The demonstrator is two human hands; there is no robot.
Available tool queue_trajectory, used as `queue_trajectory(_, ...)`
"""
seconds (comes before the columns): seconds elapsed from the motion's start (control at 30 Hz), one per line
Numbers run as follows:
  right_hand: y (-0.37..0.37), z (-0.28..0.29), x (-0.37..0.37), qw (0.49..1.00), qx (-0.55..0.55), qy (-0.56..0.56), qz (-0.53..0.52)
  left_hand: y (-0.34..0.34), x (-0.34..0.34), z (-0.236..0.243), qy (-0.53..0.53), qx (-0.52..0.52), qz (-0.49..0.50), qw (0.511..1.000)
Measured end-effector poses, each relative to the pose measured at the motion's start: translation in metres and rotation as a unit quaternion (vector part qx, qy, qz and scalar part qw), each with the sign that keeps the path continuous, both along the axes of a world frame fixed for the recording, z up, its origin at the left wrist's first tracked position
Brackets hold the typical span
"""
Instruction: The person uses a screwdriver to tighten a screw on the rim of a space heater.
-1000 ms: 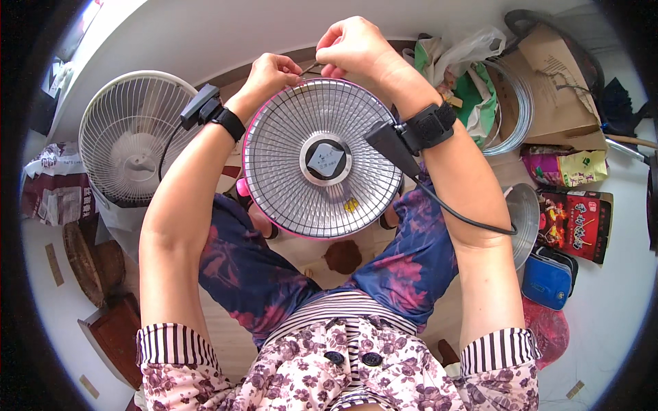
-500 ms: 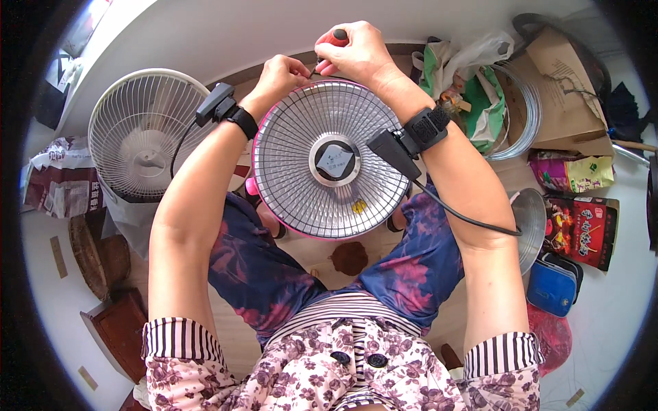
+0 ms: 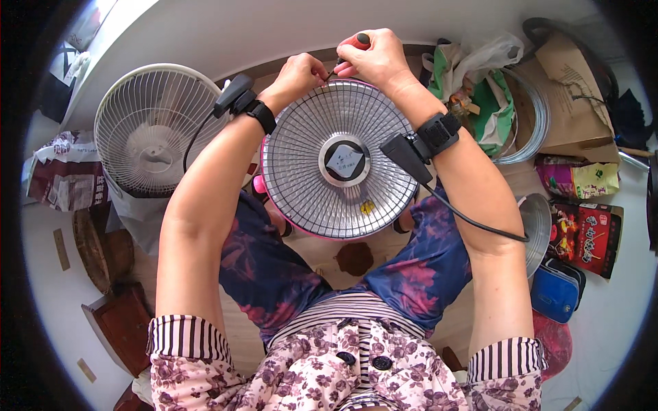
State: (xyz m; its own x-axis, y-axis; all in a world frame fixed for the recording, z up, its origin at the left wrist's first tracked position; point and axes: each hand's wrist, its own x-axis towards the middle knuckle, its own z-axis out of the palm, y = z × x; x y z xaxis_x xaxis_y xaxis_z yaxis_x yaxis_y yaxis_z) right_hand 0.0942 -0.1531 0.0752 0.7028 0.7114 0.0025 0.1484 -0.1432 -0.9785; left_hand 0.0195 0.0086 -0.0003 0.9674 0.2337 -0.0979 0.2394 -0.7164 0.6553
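Note:
A round dish-shaped heater [image 3: 301, 178] with a silver reflector, dark wire grille and pink rim stands between my knees. At its far rim my right hand [image 3: 382, 60] grips a screwdriver [image 3: 362, 40] with a red and black handle. The handle leans to the right, and its thin shaft points down-left to the top edge of the heater. Beside that tip, my left hand [image 3: 300, 74] has its fingers pinched together at the rim. Whatever lies between those fingers is too small to make out.
To the left stands a white fan [image 3: 147, 130] with a wire cage, near a maroon bag [image 3: 72, 178]. A coil of clear tubing [image 3: 538, 116], a cardboard box [image 3: 565, 89], a red packet [image 3: 589, 236] and a blue case [image 3: 554, 291] lie on the right.
The whole view has shifted slightly. Both hands have edged a little to the right along the heater's far rim, and the screwdriver handle leans further right.

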Motion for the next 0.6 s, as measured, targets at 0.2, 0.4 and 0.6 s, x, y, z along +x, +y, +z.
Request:
queue_trajectory(0.2, 0.001, -0.005, -0.002, 1.000, 0.016, 0.015, -0.022, -0.001, 0.006, -0.003, -0.019, 0.061, -0.036, 0.997)
queue_trajectory(0.4, -0.001, -0.006, -0.004, 1.000, 0.000, 0.003, -0.017, -0.002, 0.004, -0.002, -0.015, 0.066, -0.033, 0.997)
queue_trajectory(0.6, 0.003, -0.008, -0.008, 0.999, -0.003, -0.016, -0.035, -0.005, 0.002, -0.001, -0.019, 0.083, -0.024, 0.996)
